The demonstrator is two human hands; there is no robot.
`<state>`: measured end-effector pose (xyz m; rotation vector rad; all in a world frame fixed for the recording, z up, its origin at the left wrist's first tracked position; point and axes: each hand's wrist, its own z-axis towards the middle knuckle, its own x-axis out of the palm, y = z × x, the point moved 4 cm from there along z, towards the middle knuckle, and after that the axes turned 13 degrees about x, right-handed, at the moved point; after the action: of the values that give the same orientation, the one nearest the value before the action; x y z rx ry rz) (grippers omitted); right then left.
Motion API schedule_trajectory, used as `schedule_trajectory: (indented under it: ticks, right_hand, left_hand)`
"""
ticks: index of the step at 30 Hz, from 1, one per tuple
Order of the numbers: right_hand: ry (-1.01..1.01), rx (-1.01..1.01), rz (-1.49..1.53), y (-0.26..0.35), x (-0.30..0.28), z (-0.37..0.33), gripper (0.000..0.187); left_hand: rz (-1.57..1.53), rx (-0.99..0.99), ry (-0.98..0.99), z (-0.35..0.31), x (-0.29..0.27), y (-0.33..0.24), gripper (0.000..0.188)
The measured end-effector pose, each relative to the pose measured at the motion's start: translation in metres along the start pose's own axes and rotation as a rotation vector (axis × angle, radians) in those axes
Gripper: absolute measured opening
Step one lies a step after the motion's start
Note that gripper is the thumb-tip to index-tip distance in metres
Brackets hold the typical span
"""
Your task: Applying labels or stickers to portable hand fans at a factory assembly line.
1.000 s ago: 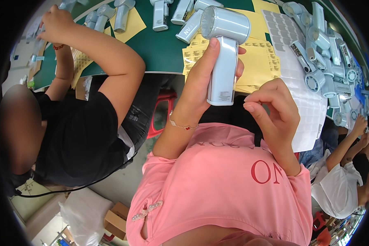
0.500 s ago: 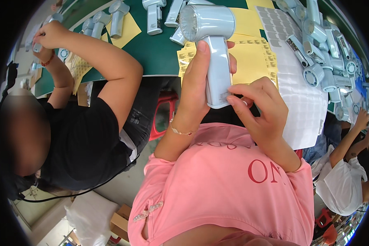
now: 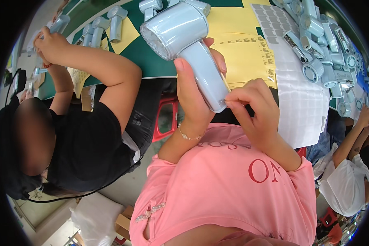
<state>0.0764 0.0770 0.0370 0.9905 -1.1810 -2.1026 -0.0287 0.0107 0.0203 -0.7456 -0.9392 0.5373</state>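
A light blue handheld fan [image 3: 174, 30], shaped like a small hair dryer with a thick round head, is tilted in front of me with its head up and to the left. My left hand [image 3: 194, 88] is closed around its handle [image 3: 206, 78], the thumb on the near side and the fingertips showing at the right edge. Thumb and fingers of my right hand [image 3: 254, 100] are pinched together against the handle's lower right corner. What lies between those fingertips is too small to make out. Behind the fan lie yellow sheets [image 3: 238, 53] with small printed labels along their edges.
Several more blue fans [image 3: 313, 71] are heaped on the right. A white dimpled sheet [image 3: 299, 110] hangs over the green table's [image 3: 162, 67] edge. At left, a co-worker in black [image 3: 84, 143] handles another blue fan [image 3: 60, 23]. A red stool [image 3: 167, 119] stands below.
The fan has tipped to the left, its head swinging left and closer. My right hand's fingers have drawn into a tighter pinch at the handle's lower end. The left hand keeps its hold.
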Motion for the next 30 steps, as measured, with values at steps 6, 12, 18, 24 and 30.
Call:
schedule_trajectory:
  ticks: [6,12,18,24,30]
  right_hand:
    - [-0.059,-0.167,-0.011,0.004,-0.011,-0.005,0.02]
    - [-0.052,-0.073,-0.062,-0.002,-0.012,-0.006,0.029]
    - [-0.049,-0.122,-0.069,-0.004,-0.014,-0.004,0.019]
    - [0.034,-0.125,-0.19,-0.006,-0.003,0.001,0.015]
    - [0.385,0.049,0.103,-0.031,-0.001,-0.035,0.011]
  left_hand:
    - [-0.005,0.013,0.003,0.0,0.004,-0.003,0.066]
    - [-0.005,0.0,0.025,-0.003,0.003,0.001,0.064]
    - [0.099,0.021,0.063,-0.007,0.004,0.001,0.062]
    - [0.116,-0.036,0.038,-0.012,-0.001,0.007,0.06]
    - [0.216,0.041,-0.046,0.005,-0.028,0.006,0.055]
